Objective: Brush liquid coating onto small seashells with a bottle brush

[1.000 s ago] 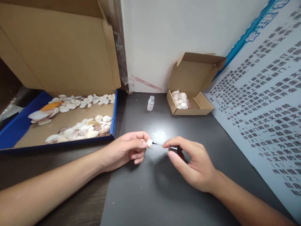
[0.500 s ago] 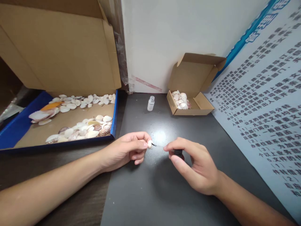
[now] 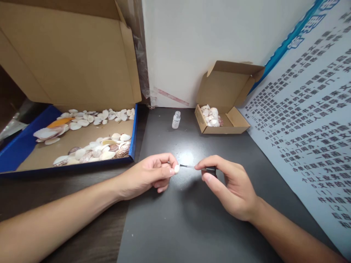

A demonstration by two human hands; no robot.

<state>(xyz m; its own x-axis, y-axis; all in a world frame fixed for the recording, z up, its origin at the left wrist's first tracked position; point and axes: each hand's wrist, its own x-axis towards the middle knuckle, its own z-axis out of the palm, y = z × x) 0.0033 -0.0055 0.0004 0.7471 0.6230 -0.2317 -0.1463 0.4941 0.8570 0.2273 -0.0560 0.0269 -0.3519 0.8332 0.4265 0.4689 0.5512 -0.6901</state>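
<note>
Between the thumb and index finger of my left hand [image 3: 155,171] is a small white shell [image 3: 177,169]. My right hand [image 3: 230,186] pinches the black cap of a thin brush [image 3: 210,170], which points left. Its dark tip is right beside the shell; whether the two touch, I cannot tell. A small clear glass bottle with a white label [image 3: 176,120] stands uncapped on the dark mat, beyond both hands.
At the left, an open blue cardboard box [image 3: 134,137] holds many shells. A small open brown box [image 3: 238,129] with white shells sits at the back right. A white panel [image 3: 178,54] rises behind; a printed sheet [image 3: 309,146] lies right.
The brush in my right hand has turned and shifted slightly up, so that its stem now shows more. The shell in my left hand has turned and moved slightly right.
</note>
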